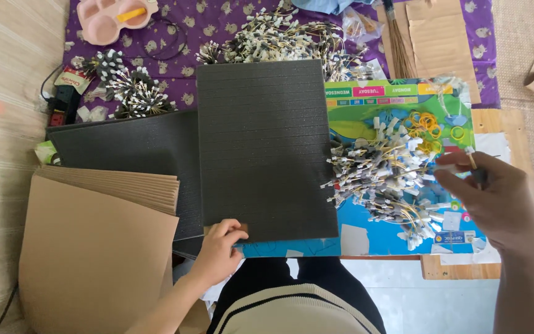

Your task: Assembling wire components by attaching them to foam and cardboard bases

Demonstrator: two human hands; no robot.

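Fingers of the left hand (222, 246) pinch the near edge of a dark foam sheet (266, 148), whose lower left corner they hide. The right hand (492, 201) pinches a small white-tipped piece (468, 154), its shape hard to make out. Beside it, a heap of white connectors (384, 176) covers the colourful chart (397, 93). Cardboard sheets (94, 247) run off the near left edge.
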